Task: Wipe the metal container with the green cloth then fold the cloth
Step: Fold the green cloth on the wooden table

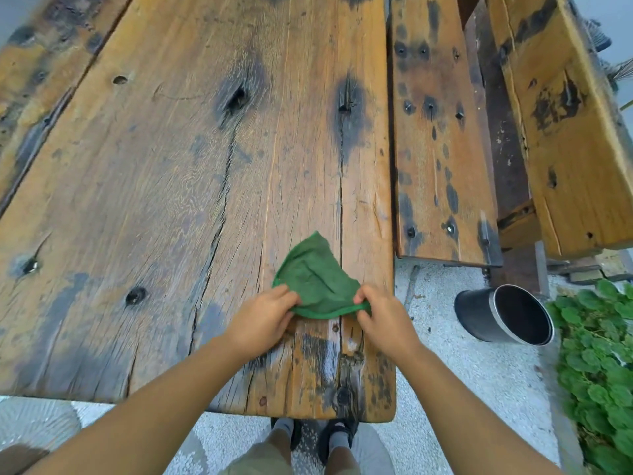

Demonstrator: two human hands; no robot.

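The green cloth [317, 277] lies on the wooden table [164, 207] near its front right corner, folded over into a rough triangle with its tip pointing away from me. My left hand [262, 318] pinches the cloth's near left corner. My right hand [383, 318] pinches its near right corner. The near edge is stretched between both hands. The metal container [507, 315], a dark cylinder with a shiny rim, stands on the ground to the right of the table, well apart from both hands.
A wooden bench [442, 138] runs along the table's right side, with another plank [565, 132] beyond it. Green leafy plants [599, 365] grow at the right edge beside the container. Pale gravel ground lies below. My feet stand under the table's front edge.
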